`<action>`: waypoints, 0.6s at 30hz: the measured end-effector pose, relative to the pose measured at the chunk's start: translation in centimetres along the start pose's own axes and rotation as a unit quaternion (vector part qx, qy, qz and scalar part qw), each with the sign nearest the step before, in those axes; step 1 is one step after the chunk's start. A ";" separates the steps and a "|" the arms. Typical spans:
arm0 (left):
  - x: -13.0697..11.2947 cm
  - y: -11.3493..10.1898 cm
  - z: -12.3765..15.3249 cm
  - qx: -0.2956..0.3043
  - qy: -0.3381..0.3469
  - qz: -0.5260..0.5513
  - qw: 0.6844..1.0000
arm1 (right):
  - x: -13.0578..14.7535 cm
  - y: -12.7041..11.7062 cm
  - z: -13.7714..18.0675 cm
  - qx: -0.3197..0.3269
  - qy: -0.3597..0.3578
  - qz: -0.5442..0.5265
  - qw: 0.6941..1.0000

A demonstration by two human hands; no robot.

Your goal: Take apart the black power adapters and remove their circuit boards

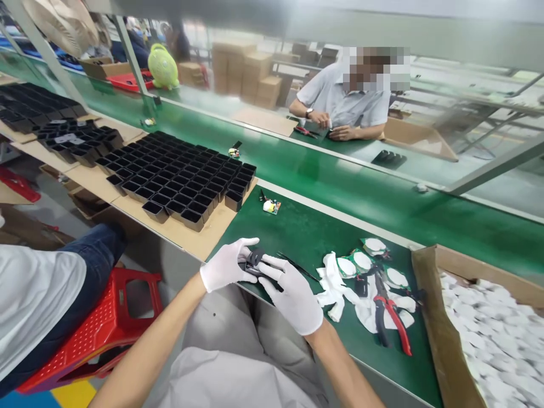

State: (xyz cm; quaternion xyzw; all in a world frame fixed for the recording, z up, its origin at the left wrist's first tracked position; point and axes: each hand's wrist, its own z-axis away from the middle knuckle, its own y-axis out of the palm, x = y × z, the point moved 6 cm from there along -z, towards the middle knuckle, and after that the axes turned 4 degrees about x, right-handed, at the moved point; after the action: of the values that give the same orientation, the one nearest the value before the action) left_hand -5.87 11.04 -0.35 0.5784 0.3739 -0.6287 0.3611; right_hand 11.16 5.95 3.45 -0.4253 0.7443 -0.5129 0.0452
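Both my hands wear white gloves and meet at the near edge of the green worktop (297, 232). My left hand (225, 264) is closed round a small black plastic housing (254, 260). My right hand (293, 294) rests its fingers on the same housing from the right. Thin black tweezers (297, 265) lie just beyond my right hand. A small circuit board with a yellow part (272, 206) lies farther back on the worktop.
A cardboard sheet with several rows of black housings (182, 175) lies to the left. Red-handled pliers (393, 314), white gloves and round white pads sit to the right, beside a cardboard box (433, 317) of white pieces. Across the green conveyor (340, 175) a person works. A red stool (106, 323) stands at lower left.
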 end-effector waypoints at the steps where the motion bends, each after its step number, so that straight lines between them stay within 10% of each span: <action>1: 0.0 0.0 -0.2 0.007 0.007 0.006 1.000 | 0.0 0.2 0.0 0.003 -0.005 0.001 1.000; 18: 0.9 -0.1 0.5 -0.122 0.083 -0.042 0.988 | -0.7 1.7 -1.3 0.011 0.087 0.138 0.986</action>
State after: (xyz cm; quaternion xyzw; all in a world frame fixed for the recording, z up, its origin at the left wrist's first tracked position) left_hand -6.26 10.61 -1.21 0.5642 0.5004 -0.5427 0.3697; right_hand 9.94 7.58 2.44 -0.2713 0.7915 -0.5449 0.0551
